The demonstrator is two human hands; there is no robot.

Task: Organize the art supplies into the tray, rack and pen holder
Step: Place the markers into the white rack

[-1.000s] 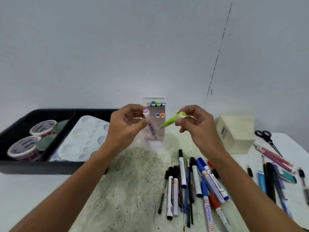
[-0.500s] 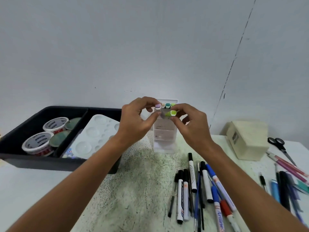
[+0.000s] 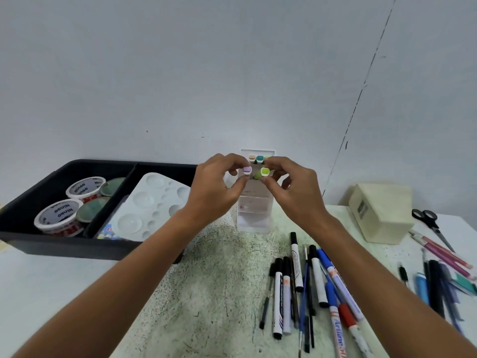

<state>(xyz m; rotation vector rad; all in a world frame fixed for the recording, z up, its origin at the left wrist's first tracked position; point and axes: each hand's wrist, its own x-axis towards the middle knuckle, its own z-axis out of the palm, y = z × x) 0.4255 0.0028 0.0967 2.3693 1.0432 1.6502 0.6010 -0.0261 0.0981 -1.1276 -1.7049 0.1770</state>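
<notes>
Purple marker point(image 3: 247, 171) was pinched by the left hand point(image 3: 216, 192), green marker point(image 3: 262, 173) by the right hand point(image 3: 294, 193). Both were held at the rack point(image 3: 254, 205) front, long axes pointed into second-row slots, caps toward the person.

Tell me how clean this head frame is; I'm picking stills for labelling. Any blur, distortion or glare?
Head view: lighting is soft and even, with no glare and only faint shadows. The pens at the right edge are smeared by blur, while the marker rack and both hands, left hand and right hand, are fairly sharp. The wide-angle lens bends the wall seam.
</notes>
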